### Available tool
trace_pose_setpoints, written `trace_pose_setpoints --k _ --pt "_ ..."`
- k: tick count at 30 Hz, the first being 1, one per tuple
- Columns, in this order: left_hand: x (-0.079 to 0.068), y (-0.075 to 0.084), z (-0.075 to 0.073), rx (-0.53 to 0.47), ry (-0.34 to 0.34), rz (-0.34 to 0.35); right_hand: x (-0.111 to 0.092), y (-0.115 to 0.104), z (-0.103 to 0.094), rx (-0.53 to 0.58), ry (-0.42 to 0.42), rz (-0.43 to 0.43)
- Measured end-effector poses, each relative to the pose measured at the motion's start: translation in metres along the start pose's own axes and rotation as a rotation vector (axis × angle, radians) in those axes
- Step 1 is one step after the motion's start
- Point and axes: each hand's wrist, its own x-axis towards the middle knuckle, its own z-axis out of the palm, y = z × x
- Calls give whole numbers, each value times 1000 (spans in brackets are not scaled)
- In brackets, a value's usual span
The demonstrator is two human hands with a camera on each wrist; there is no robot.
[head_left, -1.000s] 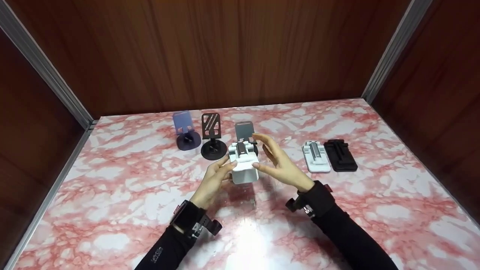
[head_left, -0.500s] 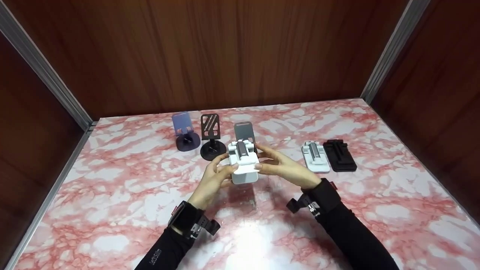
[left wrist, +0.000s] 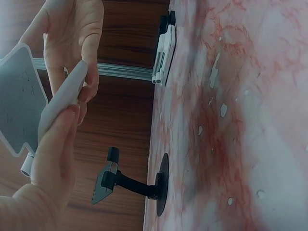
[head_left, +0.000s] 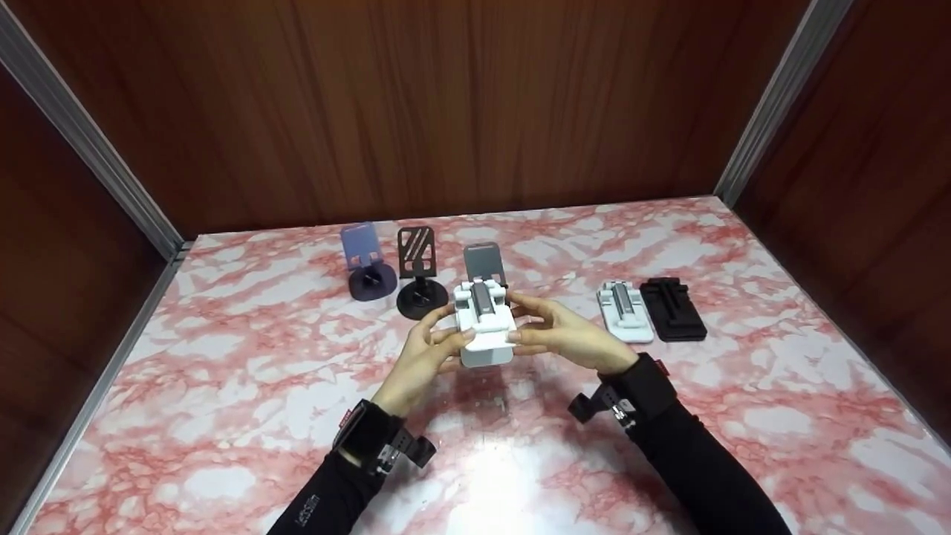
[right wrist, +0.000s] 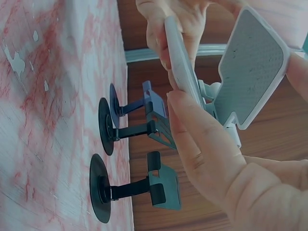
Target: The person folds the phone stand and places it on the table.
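Bottom edge of head view: two black sleeves point(head_left: 706, 464), black straps point(head_left: 640, 390) with small cameras at both wrists.

Mid-frame: left hand point(head_left: 422, 355) and right hand point(head_left: 570, 336) pinch a white folding phone stand point(head_left: 489, 322) by its opposite sides, thumbs on the near face, fingers behind. Stand is at frame centre, held clear of the surface point(head_left: 245, 416).

Head view gives the stand's grey central bar point(head_left: 483, 297). Both wrist views give what it misses: a grey textured pad point(right wrist: 255, 67) on the hinged plate, tilted away from the base.

Right of centre: folded white stand point(head_left: 626, 312), folded black stand point(head_left: 674, 310) just beside it. Left wrist view has this pair edge-on, lying flat; right wrist view leaves it out.

Farther, left of centre to centre: purple stand point(head_left: 362, 247), black slotted stand point(head_left: 423, 299), grey stand point(head_left: 483, 260), all upright. Grey one's round base, mostly covered in head view, is plain in both wrist views.

Surface: red-and-white marbling, glare at lower centre; wrist views pick out pale flecks.

Beyond: dark wood-grain walls point(head_left: 475, 111), metal strips point(head_left: 776, 96) at the corners.
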Motion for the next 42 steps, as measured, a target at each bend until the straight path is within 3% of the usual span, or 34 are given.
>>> trace_pose_setpoints --k 13,33,42 --pt "0 0 1 -42 11 -8 0 0 1 -12 25 -8" --pt "2 0 1 -9 -44 6 2 1 2 -86 113 -66" --pt "1 -1 2 -39 -46 9 2 2 3 -112 136 -88"
